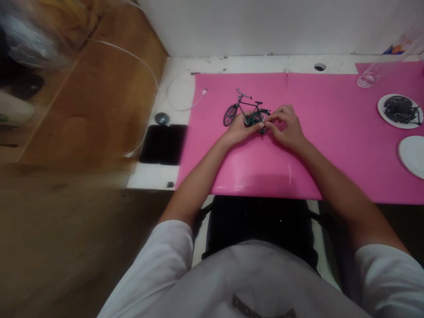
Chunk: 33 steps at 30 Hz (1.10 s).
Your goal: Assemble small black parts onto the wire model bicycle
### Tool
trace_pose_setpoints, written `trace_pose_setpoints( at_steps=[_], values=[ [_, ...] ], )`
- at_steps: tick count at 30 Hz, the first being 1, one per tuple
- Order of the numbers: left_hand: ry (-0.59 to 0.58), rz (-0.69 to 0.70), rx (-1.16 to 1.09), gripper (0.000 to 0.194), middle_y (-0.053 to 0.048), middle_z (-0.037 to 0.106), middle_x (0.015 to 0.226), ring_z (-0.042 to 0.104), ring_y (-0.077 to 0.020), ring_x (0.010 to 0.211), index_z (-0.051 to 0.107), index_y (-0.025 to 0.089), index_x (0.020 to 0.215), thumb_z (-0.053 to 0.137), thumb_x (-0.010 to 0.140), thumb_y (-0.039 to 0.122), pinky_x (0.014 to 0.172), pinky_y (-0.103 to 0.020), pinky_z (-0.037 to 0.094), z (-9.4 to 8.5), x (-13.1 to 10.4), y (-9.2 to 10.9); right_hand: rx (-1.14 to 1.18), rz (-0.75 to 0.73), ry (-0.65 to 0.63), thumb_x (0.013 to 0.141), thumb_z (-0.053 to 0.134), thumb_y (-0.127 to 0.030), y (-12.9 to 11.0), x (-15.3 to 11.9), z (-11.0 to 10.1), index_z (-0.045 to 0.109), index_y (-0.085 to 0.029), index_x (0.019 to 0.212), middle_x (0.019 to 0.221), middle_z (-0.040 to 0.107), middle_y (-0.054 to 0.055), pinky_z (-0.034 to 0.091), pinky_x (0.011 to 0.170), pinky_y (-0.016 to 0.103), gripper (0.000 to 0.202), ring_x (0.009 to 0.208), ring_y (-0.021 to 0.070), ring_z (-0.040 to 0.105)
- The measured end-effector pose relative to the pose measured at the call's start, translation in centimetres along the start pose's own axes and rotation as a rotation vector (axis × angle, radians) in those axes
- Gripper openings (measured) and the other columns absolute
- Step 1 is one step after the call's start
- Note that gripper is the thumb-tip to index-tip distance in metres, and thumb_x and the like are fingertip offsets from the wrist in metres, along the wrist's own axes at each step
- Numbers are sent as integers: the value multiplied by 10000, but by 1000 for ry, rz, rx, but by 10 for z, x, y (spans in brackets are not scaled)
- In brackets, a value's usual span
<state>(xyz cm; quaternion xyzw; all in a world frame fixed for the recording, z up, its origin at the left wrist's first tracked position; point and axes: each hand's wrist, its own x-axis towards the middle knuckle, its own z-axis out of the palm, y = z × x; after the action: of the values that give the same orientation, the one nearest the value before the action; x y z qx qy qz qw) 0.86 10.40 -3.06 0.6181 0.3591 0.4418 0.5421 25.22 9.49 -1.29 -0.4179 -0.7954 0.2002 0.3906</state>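
Note:
A small dark model bicycle (247, 104) is held upright above the pink mat (324, 132), its front wheel and handlebar pointing left. My left hand (241, 130) is closed around its lower middle, with the thumb reaching toward the rear wheel (260, 117). The fingertips of my right hand (286, 126) pinch together at the right side of that rear wheel. Whatever small part lies between those fingertips is too small to make out.
At the right are a white plate (384, 119) of dark small parts, another white plate (414, 154) and a clear cup (367, 79). On the left lie a black flat object (164, 145), a small round metallic object (162, 118) and a white cable (185, 108).

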Motion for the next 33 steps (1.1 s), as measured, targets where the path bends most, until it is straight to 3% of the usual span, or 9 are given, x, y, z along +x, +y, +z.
trace_pose_setpoints(
  at_steps=[5, 9, 20, 33],
  values=[
    [-6, 2, 4, 658, -133, 842, 1139, 803, -285, 1063, 792, 190, 1181, 1032, 825, 688, 1019, -465, 639, 0, 0, -4, 49, 47, -1, 1050, 745, -838, 1, 0, 1, 853, -315, 1048, 1077, 778, 125, 670, 1053, 691, 533, 1144, 394, 751],
    [1, 12, 10, 627, -123, 848, 1134, 802, -278, 1059, 801, 197, 1171, 1023, 833, 677, 1024, -463, 641, 0, 1, -4, 31, 71, -29, 1071, 774, -738, 0, 2, -2, 875, -316, 1064, 1076, 773, 112, 681, 1065, 670, 434, 1125, 373, 755],
    [14, -31, 4, 491, -120, 845, 1088, 801, -285, 1084, 803, 190, 1112, 1041, 852, 532, 1038, -455, 652, 2, -1, 3, -38, 101, -47, 1089, 742, -696, -9, 3, -4, 853, -314, 1070, 1100, 806, 138, 676, 1080, 702, 398, 1158, 400, 767],
    [16, -21, 21, 511, -121, 848, 1102, 795, -285, 1053, 800, 211, 1124, 1037, 826, 552, 1014, -469, 649, 5, -1, 0, -134, 55, -38, 1058, 779, -557, -3, 1, 1, 798, -299, 996, 1093, 801, 146, 609, 1171, 766, 267, 1198, 434, 752]
  ],
)
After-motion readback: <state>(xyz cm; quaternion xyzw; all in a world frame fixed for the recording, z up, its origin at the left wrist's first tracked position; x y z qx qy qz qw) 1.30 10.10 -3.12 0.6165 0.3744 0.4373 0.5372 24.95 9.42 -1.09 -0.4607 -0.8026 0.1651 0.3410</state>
